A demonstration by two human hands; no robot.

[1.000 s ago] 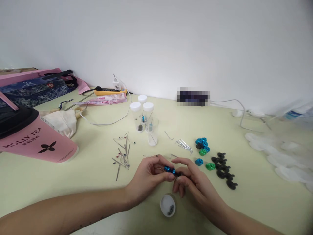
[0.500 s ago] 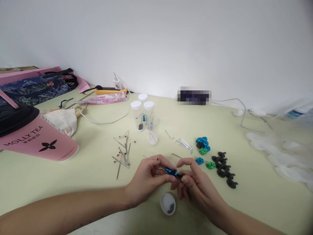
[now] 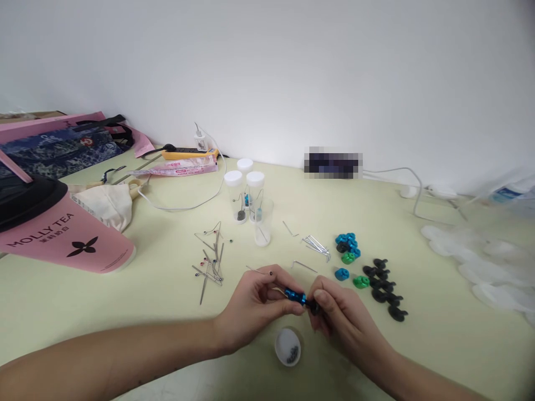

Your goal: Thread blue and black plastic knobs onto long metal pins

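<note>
My left hand [image 3: 254, 303] pinches a small blue metal barrel [image 3: 295, 295] between thumb and fingers, just above the table. My right hand [image 3: 338, 312] is closed on the dark tip [image 3: 314, 306] at the barrel's right end, fingers curled in. Directly below the hands sits a small white cap [image 3: 287, 346] with several tiny dark screws in it. A thin pin with a dark head [image 3: 261, 272] lies just behind my left hand.
Loose pins [image 3: 211, 259] lie left of centre, capped clear vials [image 3: 246, 197] behind them. Bent metal keys [image 3: 315, 245], blue and green knobs [image 3: 346, 248] and black clips [image 3: 384, 289] lie to the right. A pink cup [image 3: 62, 236] lies at left; white pads [image 3: 480, 256] at right.
Both hands have shifted slightly right and toward me with the blue barrel. My right fingers have curled tighter round its dark tip.
</note>
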